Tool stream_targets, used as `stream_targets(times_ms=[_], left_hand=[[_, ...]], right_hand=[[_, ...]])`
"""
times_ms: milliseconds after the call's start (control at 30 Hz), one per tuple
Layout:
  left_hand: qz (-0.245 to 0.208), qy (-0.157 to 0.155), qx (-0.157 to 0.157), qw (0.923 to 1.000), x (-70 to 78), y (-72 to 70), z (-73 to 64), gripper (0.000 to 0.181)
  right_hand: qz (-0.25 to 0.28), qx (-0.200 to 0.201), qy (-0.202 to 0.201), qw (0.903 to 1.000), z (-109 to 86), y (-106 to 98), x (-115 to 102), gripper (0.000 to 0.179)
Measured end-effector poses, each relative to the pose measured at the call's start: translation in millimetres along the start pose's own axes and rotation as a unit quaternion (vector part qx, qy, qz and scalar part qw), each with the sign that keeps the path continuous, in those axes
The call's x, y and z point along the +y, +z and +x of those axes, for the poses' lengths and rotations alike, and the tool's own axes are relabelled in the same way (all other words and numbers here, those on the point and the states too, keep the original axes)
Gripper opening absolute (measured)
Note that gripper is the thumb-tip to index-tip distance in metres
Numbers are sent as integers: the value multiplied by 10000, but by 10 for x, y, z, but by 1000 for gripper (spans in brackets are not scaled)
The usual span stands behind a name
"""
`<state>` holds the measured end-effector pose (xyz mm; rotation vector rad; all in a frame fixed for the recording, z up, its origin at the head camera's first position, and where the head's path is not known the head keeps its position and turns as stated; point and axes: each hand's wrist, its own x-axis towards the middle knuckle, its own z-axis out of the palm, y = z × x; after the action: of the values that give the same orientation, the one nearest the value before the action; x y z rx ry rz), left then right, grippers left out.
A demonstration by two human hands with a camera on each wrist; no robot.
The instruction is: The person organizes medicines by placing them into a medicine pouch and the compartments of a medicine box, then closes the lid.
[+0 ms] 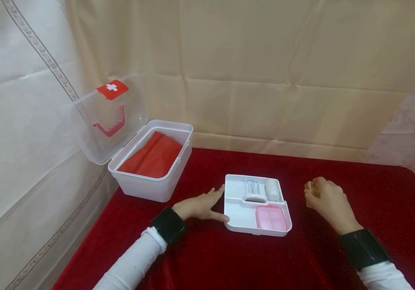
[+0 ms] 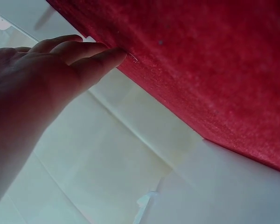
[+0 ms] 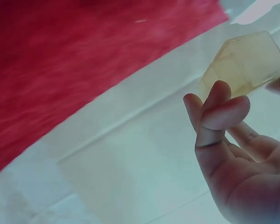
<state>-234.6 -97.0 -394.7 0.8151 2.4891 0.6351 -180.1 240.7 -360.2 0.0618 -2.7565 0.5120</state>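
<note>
A white divided tray (image 1: 238, 219) lies on the red cloth in the head view. Inside it are a pink four-section pill case (image 1: 271, 218), a white cylinder (image 1: 272, 189) and a small clear packet (image 1: 253, 187). My left hand (image 1: 201, 206) reaches to the tray's left side, fingers spread, thumb right at the lower left corner. Off to the tray's right, my right hand (image 1: 328, 201) pinches a small translucent yellowish block (image 3: 247, 63) between fingers and thumb, raised in the right wrist view. What kind of thing the block is, I cannot tell.
At the back left stands a clear first-aid box (image 1: 156, 189) with its lid (image 1: 131, 108) tipped up against the wall. A red pouch (image 1: 153, 155) lies in it. A beige curtain (image 1: 265, 80) hangs behind the red-covered table (image 1: 207, 262).
</note>
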Motion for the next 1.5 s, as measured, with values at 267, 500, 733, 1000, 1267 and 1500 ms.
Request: stream_targets(times_ms=[267,500,733,1000,1267,1500], left_hand=[[-66,-27,18,10000,6,15,12,101],[-56,-27,-17,10000,14,22,13,101],[32,-22,-1,10000,13,12,-3,100],[9,-76,-8,10000,4,7,-23,100],[28,-147,-28,9999,21,-2,-34,100],[66,-213,-8,9998,27,-5,-41,101]], right_hand=[[417,-304,-72,9986,291,164,-499,39],[736,-655,-94,9951,431,358,-787,37],[799,-969,38,9921,530,529,-1014,43],[824,-1118,-17,9903,603,697,-1155,41],[783,-1193,-196,9896,617,819,-1212,39],[504,-1338,-243,9894,638,882,-1262,42]])
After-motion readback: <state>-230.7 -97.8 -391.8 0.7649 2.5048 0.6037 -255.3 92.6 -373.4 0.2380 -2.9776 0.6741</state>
